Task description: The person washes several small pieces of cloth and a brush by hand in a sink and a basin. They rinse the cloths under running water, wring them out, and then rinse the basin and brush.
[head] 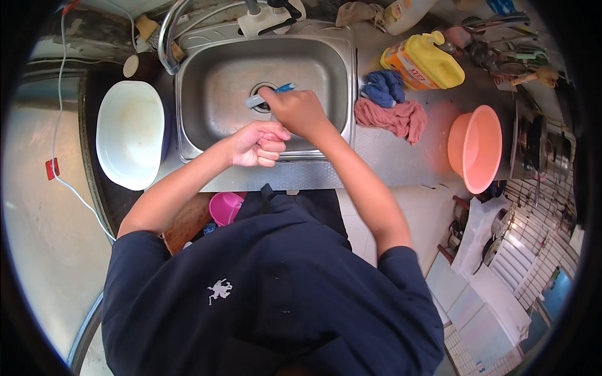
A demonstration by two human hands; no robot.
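Note:
Over the stainless steel sink (216,108), my right hand (301,110) grips a slim tool (255,101) with a whitish end and a blue part; its exact kind cannot be told. The whitish end sticks out to the left above the drain (262,109), and the blue part shows beyond my knuckles. My left hand (263,144) is curled into a fist just below, near the sink's front rim. Nothing shows inside its folded fingers. The two hands are close together, and whether they touch is unclear.
A chrome faucet (165,47) curves over the sink's left back corner. Left of the sink stands a white basin (131,134). On the right lie blue (383,88) and pink cloths (392,116), a yellow detergent jug (423,61) and an orange basin (479,149).

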